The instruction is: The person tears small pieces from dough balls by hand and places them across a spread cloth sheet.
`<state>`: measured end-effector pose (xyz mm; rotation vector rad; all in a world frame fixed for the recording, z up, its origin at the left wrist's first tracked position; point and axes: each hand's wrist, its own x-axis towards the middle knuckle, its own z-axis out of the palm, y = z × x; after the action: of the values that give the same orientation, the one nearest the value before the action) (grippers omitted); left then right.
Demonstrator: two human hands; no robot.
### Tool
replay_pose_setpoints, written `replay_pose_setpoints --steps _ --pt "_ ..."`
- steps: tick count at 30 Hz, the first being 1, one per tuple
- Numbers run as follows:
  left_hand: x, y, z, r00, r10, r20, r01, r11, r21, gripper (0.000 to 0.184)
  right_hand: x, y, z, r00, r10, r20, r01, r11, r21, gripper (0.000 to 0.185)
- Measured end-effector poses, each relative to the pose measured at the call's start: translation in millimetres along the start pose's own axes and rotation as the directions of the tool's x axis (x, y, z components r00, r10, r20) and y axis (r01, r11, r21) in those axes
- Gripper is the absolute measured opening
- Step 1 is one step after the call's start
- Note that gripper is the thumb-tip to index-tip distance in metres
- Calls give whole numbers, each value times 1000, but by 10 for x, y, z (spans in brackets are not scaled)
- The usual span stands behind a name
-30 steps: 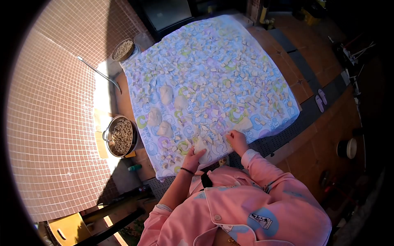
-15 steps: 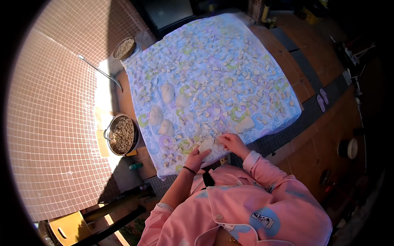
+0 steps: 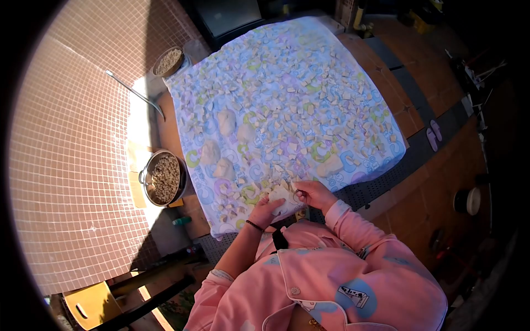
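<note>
A patterned cloth (image 3: 248,160) covers a large table and bears many small pale pieces, spread all over it. At its near edge my left hand (image 3: 266,211), with a dark beaded bracelet on the wrist, holds a flat whitish piece of dough (image 3: 282,199). The fingers of my right hand (image 3: 312,193) are pinched together at the right edge of this dough. Several larger pale lumps, one of them a rounded lump (image 3: 226,122), lie on the left part of the cloth. Another flat pale slab (image 3: 330,166) rests beyond my right hand.
A metal pot (image 3: 164,177) of small pale pieces stands left of the table, and a round basket (image 3: 168,62) of similar pieces stands at the far left corner. Purple slippers (image 3: 433,135) lie on the floor at right. A yellow stool (image 3: 93,306) is at lower left.
My right hand has moved left from near the flat slab to the dough in my left hand. The dough now shows more fully between both hands.
</note>
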<state>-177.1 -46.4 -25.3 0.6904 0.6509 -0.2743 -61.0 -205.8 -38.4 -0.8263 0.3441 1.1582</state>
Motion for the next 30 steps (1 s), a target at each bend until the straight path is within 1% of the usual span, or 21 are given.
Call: replay_pose_setpoints --steps 1,2,3,4,5,7,8,10,11,13,14,16,17,19,22,23,24,25,26,28,30 --pt "11 -13 -33 1000 0 1 0 1000 -3 35 -9 -38 -54 1000 1 -2 -1 1000 -3 18" --pt "33 -35 -96 999 23 -39 -24 1000 -19 35 -21 -89 -151 987 -129 -94 106 971 -215 17" --pt "43 -48 -144 996 45 -79 -48 998 -33 35 -33 -127 -258 950 -272 -155 184 887 -424 16" --pt "42 -59 -190 996 44 -77 -47 998 -36 35 -14 -129 -383 919 -339 -202 193 832 -520 20" --pt "23 -57 -223 992 53 -112 -57 998 -28 34 -24 -119 -428 918 -340 -204 192 832 -521 20" --pt "-16 -59 -272 988 62 -144 -65 998 -20 32 -51 -72 -498 865 -475 -166 185 607 -773 22" --pt "-48 -46 -267 984 43 -174 -40 999 20 31 -60 -34 -501 864 -476 -166 185 606 -774 22" --pt "-98 -40 -230 978 26 -206 -13 998 60 30 -54 60 -471 864 -501 -59 199 446 -873 20" --pt "-120 -43 -205 980 29 -198 -18 998 59 31 -33 90 -467 864 -500 -58 199 446 -872 20" --pt "-145 -44 -199 980 33 -194 -21 998 60 32 24 150 -469 825 -564 33 174 198 -965 21" --pt "-151 -45 -202 981 31 -191 -19 998 62 32 45 170 -473 825 -564 32 174 200 -964 21" --pt "-159 -41 -212 982 29 -189 -17 998 64 33 77 199 -483 727 -671 147 180 -21 -984 23" --pt "-168 -35 -222 981 26 -192 -12 997 75 33 69 189 -469 729 -669 148 181 -20 -983 23" --pt "-183 -32 -228 980 23 -196 -7 997 83 33 36 151 -449 630 -758 172 117 -126 -985 22" --pt "-187 -24 -231 982 30 -187 -11 995 103 33 -77 95 -300 612 -765 200 102 -174 -979 23" --pt "-170 -29 -239 984 18 -176 6 991 136 34 -96 93 -237 614 -764 200 104 -173 -979 23" --pt "-155 -35 -241 986 6 -166 22 985 169 35 -99 95 -162 748 -649 141 250 79 -965 23" --pt "-134 -55 -227 986 7 -168 22 985 171 35 -84 106 -98 857 -499 128 332 344 -878 23" --pt "-110 -74 -195 991 11 -134 12 986 167 36 -53 128 -39 856 -500 130 334 345 -877 23" --pt "-75 -90 -212 995 16 -99 1 986 166 38 3 162 69 978 -190 86 197 712 -674 24" --pt "-29 -103 -258 990 -56 -129 87 965 248 42 5 141 149 981 -159 110 192 740 -644 21"
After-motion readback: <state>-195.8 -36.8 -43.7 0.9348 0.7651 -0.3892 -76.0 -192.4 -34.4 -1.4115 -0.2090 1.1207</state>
